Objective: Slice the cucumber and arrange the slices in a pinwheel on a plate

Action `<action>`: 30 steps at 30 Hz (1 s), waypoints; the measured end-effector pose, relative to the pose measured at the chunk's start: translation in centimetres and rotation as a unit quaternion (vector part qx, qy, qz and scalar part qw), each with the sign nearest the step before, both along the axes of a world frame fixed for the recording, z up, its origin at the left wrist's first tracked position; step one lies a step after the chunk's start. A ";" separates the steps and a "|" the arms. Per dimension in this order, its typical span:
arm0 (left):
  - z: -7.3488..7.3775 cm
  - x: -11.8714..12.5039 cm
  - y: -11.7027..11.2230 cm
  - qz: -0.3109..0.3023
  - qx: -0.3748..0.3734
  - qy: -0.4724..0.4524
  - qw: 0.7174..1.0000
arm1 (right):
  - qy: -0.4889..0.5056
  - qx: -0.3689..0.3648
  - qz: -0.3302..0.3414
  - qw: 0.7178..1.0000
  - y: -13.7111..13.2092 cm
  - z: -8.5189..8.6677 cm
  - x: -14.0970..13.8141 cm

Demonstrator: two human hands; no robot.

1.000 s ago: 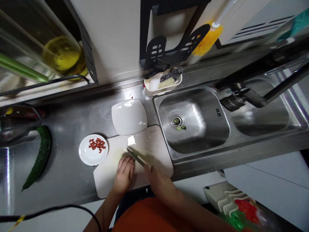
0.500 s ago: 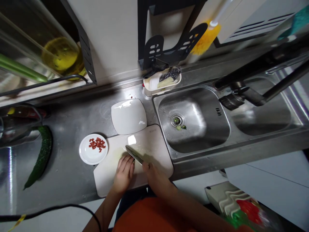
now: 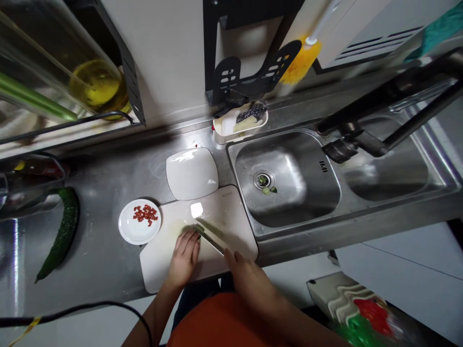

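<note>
A white cutting board lies on the steel counter just left of the sink. My left hand rests on the board with its fingers together, pressing down on something small and greenish that the fingers mostly hide. My right hand grips the handle of a knife, whose blade lies across the board right beside my left fingertips. A small round white plate with chopped red pieces sits at the board's left corner. A square white plate stands behind the board.
A dark green cucumber lies on the counter at the far left. The steel sink with scraps at its drain is to the right, under a dark tap. A sponge tray sits by the wall. A black cable runs along the counter's front edge.
The knife blade drew back toward me and to the right, and my right hand shifted slightly right with it. My left hand stayed in place on the board.
</note>
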State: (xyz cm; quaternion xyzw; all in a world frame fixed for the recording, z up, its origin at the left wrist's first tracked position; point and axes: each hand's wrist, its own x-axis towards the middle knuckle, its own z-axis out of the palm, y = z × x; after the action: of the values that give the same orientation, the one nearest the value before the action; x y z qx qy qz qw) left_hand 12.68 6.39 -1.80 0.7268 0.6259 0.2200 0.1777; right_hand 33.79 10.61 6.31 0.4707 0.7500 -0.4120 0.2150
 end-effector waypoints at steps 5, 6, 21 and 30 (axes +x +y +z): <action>-0.1 0.0 0.0 0.001 -0.002 -0.007 1.000 | -0.029 -0.023 0.027 0.999 0.0 1.5 0.5; -0.1 0.0 0.1 0.003 -0.002 -0.008 1.000 | -0.032 -0.024 0.029 0.999 0.0 1.6 0.5; 0.0 0.0 0.2 0.003 -0.005 0.000 1.000 | -0.035 -0.035 0.015 0.999 0.0 1.7 0.1; 0.0 0.1 0.3 0.005 0.007 0.008 1.000 | -0.030 -0.050 0.011 0.998 0.5 1.8 -0.3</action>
State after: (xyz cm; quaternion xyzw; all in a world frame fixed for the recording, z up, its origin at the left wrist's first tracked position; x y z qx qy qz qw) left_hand 12.77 6.69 -1.84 0.7265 0.6296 0.2191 0.1666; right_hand 33.45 11.14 8.09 0.4632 0.7271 -0.4320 0.2649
